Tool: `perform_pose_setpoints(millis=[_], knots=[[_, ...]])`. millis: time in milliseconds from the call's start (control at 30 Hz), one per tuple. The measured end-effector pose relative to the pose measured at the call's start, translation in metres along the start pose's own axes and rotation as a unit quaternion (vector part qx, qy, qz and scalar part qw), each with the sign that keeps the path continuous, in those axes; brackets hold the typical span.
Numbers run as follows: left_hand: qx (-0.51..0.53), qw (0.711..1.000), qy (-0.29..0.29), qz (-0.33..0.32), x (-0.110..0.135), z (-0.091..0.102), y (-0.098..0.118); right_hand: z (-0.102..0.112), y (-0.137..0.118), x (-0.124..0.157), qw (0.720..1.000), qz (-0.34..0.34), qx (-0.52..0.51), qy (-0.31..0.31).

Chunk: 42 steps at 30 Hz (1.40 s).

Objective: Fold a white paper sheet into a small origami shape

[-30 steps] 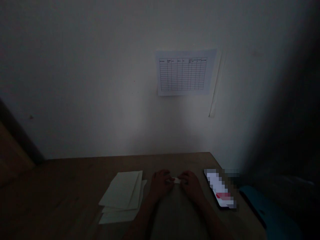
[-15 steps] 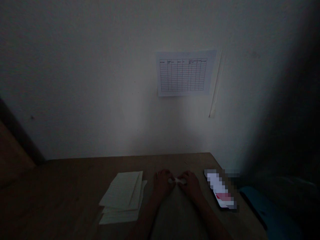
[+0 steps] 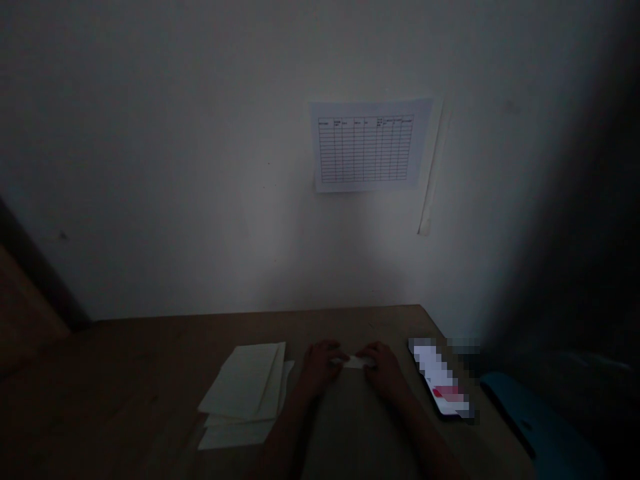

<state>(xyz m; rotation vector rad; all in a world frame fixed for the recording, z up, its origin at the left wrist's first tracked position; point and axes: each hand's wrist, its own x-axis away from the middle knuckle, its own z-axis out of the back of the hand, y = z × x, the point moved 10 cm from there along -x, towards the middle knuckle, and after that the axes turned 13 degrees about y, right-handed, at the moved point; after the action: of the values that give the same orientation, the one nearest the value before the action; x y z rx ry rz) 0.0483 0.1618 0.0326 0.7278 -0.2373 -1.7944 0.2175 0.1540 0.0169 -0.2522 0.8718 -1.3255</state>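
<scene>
Between my two hands lies a small strip of white paper (image 3: 354, 362), low on the table. My left hand (image 3: 323, 363) has its fingers curled on the strip's left end. Gripping the right end is my right hand (image 3: 383, 365), thumb and fingers bent over it. Only the middle of the strip shows; my fingers cover its ends, and the dim light hides any finer folds. Left of my left hand sits a loose stack of lined paper sheets (image 3: 245, 380), its edges uneven.
A phone (image 3: 440, 380) with a lit, blurred screen lies right of my right hand. The brown table (image 3: 150, 373) meets a pale wall, where a printed grid sheet (image 3: 367, 147) hangs. A blue chair (image 3: 540, 420) stands beyond the table's right edge.
My hands have moved slightly apart, and more of the white paper strip shows between them. The sheet stack and phone stay where they were.
</scene>
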Motion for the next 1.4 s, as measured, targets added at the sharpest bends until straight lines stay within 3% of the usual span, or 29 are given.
perform_pose_setpoints(millis=[300, 500, 1000, 1400], knots=[[-0.001, 1.000, 0.019, -0.015, 0.001, -0.001, -0.004, -0.001, -0.003, 0.004, 0.999, 0.025, 0.029, 0.008], [-0.015, 1.000, 0.023, -0.015, 0.002, -0.004, -0.001, 0.008, -0.017, 0.008, 0.996, 0.067, 0.022, 0.051], [-0.010, 1.000, 0.016, -0.016, 0.000, -0.009, 0.008, 0.000, -0.006, 0.002, 0.998, 0.039, 0.005, 0.044], [-0.003, 0.999, 0.024, -0.020, 0.001, -0.008, 0.009, 0.003, -0.011, 0.004, 0.997, 0.054, -0.003, 0.052]])
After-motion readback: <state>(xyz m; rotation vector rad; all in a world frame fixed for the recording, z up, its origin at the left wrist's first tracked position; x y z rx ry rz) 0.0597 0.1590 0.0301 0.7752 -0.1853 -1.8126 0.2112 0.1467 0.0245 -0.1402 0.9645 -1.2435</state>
